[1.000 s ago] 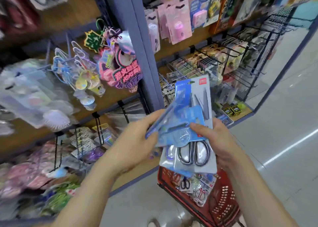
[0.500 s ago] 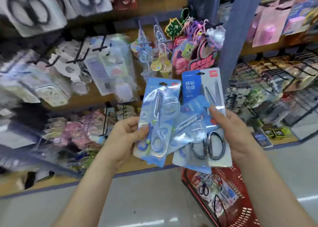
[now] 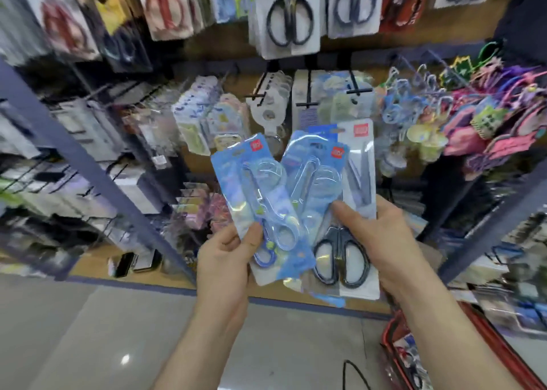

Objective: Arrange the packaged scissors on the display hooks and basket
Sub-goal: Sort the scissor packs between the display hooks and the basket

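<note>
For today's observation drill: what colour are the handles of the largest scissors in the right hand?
Black handles; head view.

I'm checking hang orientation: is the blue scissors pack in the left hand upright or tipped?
Tipped. The blue scissors pack leans with its top toward the left, while the left hand pinches it near the bottom.

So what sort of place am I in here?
Most likely a shop aisle, perhaps stationery or household goods: packaged scissors hang in rows on hooks, colourful trinkets crowd the next bay, and a red basket holds more packs.
</note>
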### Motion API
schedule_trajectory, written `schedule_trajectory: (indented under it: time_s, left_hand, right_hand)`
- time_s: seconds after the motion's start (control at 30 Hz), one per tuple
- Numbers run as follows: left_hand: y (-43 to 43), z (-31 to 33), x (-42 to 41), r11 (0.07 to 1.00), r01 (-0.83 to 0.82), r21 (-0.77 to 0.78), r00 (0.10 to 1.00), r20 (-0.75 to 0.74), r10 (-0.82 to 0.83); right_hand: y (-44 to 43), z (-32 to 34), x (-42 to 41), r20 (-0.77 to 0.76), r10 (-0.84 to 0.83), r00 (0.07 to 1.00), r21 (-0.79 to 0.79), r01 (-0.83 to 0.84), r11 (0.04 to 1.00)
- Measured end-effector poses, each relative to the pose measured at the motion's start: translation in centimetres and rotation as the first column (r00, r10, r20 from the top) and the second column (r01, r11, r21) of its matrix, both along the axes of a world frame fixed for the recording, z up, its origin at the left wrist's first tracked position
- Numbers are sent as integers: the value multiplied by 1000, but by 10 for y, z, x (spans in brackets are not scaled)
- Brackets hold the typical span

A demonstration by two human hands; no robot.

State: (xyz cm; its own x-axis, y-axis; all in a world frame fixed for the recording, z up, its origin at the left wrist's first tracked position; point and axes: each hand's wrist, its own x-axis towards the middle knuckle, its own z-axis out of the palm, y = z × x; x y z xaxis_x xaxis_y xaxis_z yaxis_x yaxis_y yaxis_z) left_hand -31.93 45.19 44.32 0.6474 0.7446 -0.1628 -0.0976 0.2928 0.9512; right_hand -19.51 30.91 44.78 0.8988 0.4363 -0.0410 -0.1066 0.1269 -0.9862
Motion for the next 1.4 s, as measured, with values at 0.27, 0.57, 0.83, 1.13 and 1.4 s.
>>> schedule_trajectory:
  time_s: [0.27,0.57,0.83,1.13,1.4]
  left_hand:
    - [16,18,-8,997,-36,67,998,52,32]
    - [-10,45,47,935,232,267,969,24,-247]
    - [-53,120,191,966,175,193,950,225,-217]
    - [-154,170,301,919,357,167,854,340,-394]
    - [-163,224,356,798,452,398,743,327,-584]
  right_hand:
    - [45,25,-19,110,-30,993,48,25,999]
    - [-11,46,15,138,10,990,81,-22,997]
    - [-88,80,76,198,-103,975,178,68,982]
    - [-171,113,147,271,-307,912,300,223,928]
    - [-200,119,177,586,-459,668,158,461,873]
